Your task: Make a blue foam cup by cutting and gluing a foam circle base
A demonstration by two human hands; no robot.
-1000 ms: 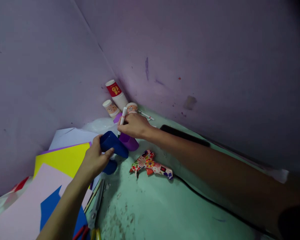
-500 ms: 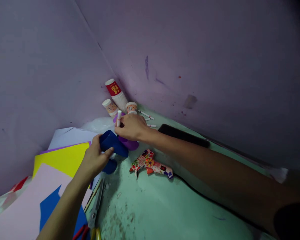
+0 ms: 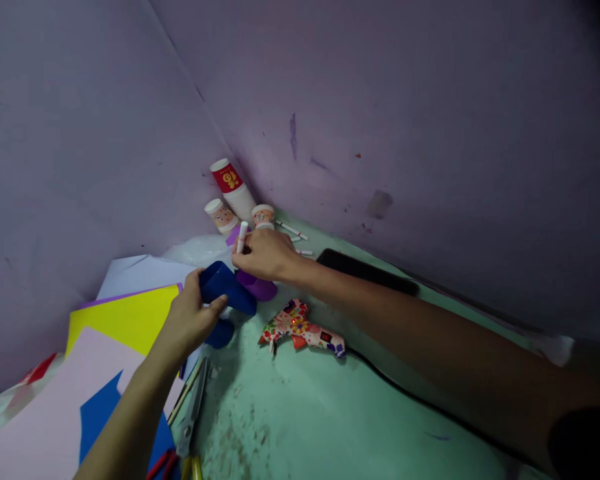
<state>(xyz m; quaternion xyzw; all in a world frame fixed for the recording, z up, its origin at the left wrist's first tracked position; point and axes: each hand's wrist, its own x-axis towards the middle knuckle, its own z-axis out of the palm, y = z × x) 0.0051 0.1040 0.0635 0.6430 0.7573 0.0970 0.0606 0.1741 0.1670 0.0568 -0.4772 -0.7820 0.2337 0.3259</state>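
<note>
Blue tube (image 3: 231, 292) pinched in left hand (image 3: 195, 313) beside a purple tube (image 3: 259, 287), right hand (image 3: 267, 253) closed round a marker (image 3: 243, 237); walls (image 3: 405, 120) hem the far edge of the worktop (image 3: 360, 413), roomier nearside of the glue gun (image 3: 300, 327).

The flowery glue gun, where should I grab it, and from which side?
Best by its handle, the slim part by the black cord, probably from the near right. It lies on its side, nozzle pointing left, away from the handle. Avoid the nozzle: a red light shows, so it might be hot.
</note>
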